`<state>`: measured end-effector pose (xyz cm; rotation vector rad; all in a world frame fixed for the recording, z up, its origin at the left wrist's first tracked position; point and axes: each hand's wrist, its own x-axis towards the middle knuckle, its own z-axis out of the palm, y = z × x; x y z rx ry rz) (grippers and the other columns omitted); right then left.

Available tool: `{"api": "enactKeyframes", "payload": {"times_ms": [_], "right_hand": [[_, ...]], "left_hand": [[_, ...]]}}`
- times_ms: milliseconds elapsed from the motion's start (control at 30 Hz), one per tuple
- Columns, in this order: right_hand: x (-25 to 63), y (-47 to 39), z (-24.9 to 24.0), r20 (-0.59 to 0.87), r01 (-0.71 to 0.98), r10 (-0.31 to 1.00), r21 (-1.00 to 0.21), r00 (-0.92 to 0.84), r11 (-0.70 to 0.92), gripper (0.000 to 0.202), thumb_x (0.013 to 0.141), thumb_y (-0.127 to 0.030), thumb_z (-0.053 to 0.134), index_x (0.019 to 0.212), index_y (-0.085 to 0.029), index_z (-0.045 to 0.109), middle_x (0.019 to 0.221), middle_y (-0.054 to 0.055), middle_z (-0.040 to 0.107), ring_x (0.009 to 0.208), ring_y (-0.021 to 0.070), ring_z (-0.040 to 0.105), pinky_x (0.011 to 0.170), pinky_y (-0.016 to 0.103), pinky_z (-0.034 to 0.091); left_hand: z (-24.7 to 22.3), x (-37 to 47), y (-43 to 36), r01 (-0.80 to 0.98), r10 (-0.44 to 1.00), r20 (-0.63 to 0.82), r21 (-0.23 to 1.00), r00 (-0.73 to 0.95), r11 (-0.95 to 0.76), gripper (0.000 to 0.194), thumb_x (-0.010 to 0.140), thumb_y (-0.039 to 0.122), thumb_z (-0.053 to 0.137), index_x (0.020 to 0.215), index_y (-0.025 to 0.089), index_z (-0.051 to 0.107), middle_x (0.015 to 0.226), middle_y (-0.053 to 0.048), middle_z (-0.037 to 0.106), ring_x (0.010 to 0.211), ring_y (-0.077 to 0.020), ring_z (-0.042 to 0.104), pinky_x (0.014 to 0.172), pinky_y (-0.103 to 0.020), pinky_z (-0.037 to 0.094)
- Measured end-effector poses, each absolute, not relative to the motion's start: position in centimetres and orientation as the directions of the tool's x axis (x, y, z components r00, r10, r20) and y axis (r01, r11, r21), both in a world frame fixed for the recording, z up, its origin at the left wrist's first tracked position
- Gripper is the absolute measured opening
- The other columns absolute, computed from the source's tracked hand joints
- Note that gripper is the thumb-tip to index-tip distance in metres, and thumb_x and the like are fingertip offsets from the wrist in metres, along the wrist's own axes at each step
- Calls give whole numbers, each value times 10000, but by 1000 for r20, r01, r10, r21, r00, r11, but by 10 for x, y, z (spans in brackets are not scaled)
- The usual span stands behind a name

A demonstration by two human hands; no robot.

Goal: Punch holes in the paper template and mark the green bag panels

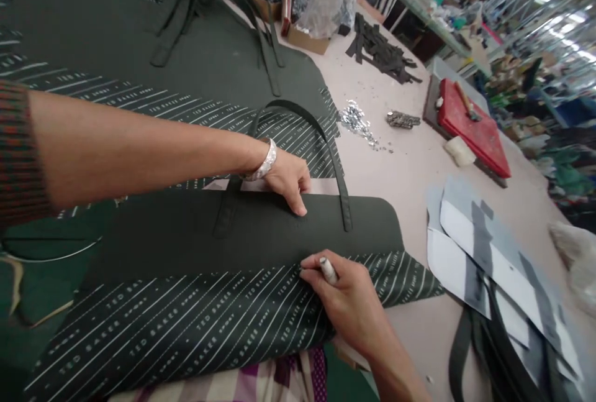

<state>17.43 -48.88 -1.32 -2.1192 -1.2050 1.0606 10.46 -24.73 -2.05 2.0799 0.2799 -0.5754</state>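
We look down on a pale tabletop (400, 166), crowded at its far end. Largest on it: a dark green bag panel (261, 231) lying flat before us, plain upper band, lower part printed with white striped lettering. A dark carry handle (321, 135) arches off its top edge, both ends fixed to the plain band. More panels of the same cloth lie stacked behind it.

Our left hand (288, 178), silver bracelet at the wrist, presses down on the plain band, fingers together, tips touching the cloth just inside the handle's arc. Our right hand (349, 299) rests at the seam where plain meets printed, fingers clamped on a small white marker (328, 269), its tip at the cloth.

To the right: grey and white pattern sheets (488, 259), a red block (472, 125) with a tool on it, a scatter of silver bits (356, 119), a heap of dark straps (379, 48).
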Motion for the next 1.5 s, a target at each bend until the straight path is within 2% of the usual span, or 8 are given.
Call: {"api": "enactKeyframes", "payload": {"times_ms": [133,267,400,533,800,1033,1233,1500], "right_hand": [[173,-485,-15,-383,515,877,-710,289,-480,82,819,-175,629,796,-207,702,740,-26,676,675,120,588,658,223,423],[173,-485,-17,-360,534,895,-719,263,-446,86,827,-166,632,802,-205,704,763,-17,677,703,123,600,669,229,429],[171,-485,-19,-349,543,901,-719,257,-434,84,826,-173,638,795,-208,707,763,-6,669,716,131,606,671,240,438],[169,-484,-22,-328,557,908,-717,261,-419,90,827,-171,636,799,-215,710,758,-2,655,722,133,610,679,245,444],[165,-483,-23,-304,581,910,-701,281,-414,72,833,-154,623,825,-214,662,763,-21,634,700,116,590,661,222,427],[165,-484,-27,-329,650,890,-608,315,-455,168,836,-198,628,729,-216,500,653,-54,537,588,107,497,576,211,368],[161,-487,-32,-264,733,904,-528,338,-428,144,871,-224,566,772,-227,461,724,-26,579,623,132,545,604,234,382],[165,-485,-31,-241,747,930,-555,276,-365,157,870,-220,587,768,-226,468,707,-27,580,630,133,545,593,224,373]], "left_hand": [[-24,104,-251,532,-117,-593,780,797,-329,370,596,453,716,836,171,724,742,-31,715,664,-189,618,585,-258,473],[-18,102,-259,665,-278,-667,738,691,-118,359,482,394,812,745,170,713,697,-46,720,713,-241,662,622,-313,540],[-17,99,-262,714,-353,-676,699,646,-32,315,431,350,849,627,182,669,678,-45,723,716,-249,671,688,-343,563],[-24,99,-263,769,-409,-702,639,583,0,303,495,297,828,743,176,704,734,-68,733,753,-266,678,757,-381,562],[-27,99,-267,838,-366,-770,544,522,51,289,631,245,716,914,185,694,772,-79,731,800,-295,682,719,-401,574],[-31,93,-270,841,-265,-800,533,538,97,430,677,340,737,1063,177,639,782,-99,725,732,-303,685,597,-379,580],[-31,90,-273,833,-324,-769,526,551,170,350,705,311,707,1020,169,653,772,-92,725,715,-281,687,623,-364,585],[-34,85,-270,836,-328,-771,480,546,265,272,733,306,708,962,162,681,822,-98,737,718,-270,688,696,-383,585]]}}
